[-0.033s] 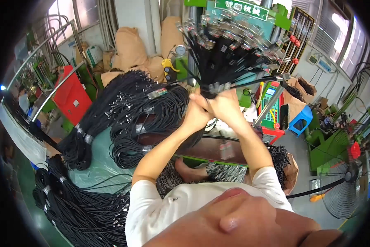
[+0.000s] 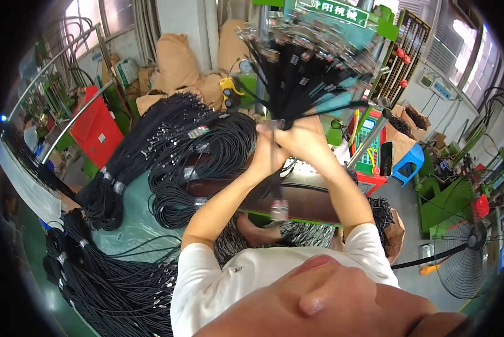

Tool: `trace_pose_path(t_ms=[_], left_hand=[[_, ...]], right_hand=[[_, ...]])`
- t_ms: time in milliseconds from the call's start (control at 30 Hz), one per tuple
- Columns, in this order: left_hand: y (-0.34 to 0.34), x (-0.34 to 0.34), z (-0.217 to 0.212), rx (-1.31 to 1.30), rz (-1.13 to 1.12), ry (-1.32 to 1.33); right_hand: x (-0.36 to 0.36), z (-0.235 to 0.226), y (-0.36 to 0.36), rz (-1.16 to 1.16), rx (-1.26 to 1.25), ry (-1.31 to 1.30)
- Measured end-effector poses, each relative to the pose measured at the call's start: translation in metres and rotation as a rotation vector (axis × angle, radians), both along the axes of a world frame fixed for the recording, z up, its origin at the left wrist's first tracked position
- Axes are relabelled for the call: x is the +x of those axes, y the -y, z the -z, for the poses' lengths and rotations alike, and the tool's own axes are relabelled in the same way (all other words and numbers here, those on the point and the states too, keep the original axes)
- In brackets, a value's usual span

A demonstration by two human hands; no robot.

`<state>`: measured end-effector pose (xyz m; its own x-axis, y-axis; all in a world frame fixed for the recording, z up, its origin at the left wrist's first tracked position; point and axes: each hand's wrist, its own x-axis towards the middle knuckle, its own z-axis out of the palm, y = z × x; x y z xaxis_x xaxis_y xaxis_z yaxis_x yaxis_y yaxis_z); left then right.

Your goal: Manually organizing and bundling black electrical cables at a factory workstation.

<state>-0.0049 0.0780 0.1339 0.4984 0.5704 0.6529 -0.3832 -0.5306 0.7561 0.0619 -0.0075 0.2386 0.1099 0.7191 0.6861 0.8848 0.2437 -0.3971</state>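
Note:
Both of my hands are closed round the neck of a thick bundle of black cables [image 2: 288, 92]. The ends above my grip fan out, tipped with metal connectors in clear covers. My left hand [image 2: 267, 154] grips from the left and below; my right hand [image 2: 303, 141] wraps the bundle on the right, the two hands touching. One blurred cable end with a pale connector [image 2: 279, 210] hangs down in front of my left hand. To the left of my hands, coiled black cables [image 2: 229, 143] lie on the work surface, tied in places with clear wrap.
More tied cable bundles [image 2: 117, 269] lie at the lower left. Behind my hands stands a green machine [image 2: 381, 25]; a red and green control box [image 2: 369, 137] is at its right. A fan [image 2: 465, 253], a blue stool [image 2: 407, 164] and brown sacks [image 2: 176, 62] stand around.
The dangling cable end has swung left, from near my right forearm to below my left hand. The fanned bundle has shifted slightly left, and both hands keep their hold.

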Motion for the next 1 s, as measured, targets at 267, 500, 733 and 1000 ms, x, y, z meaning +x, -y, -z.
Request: trace_pose_path(t_ms=[267, 500, 733, 1000], left_hand=[[-0.011, -0.032, -0.021, -0.178, 0.178, -0.004], [-0.017, -0.037, -0.006, -0.070, 0.155, 0.050], [0.000, -0.036, -0.001, 0.223, 0.091, -0.326], [0.016, -0.033, -0.025, 0.166, 0.186, -0.838]], right_hand=[[0.031, -0.030, 0.026, -0.629, 0.466, -0.924], [0.038, -0.029, -0.006, -0.016, 0.701, 0.361], [0.010, -0.006, 0.003, 0.047, 0.407, 0.498], [0.029, 0.014, 0.022, 0.018, 0.509, 0.375]])
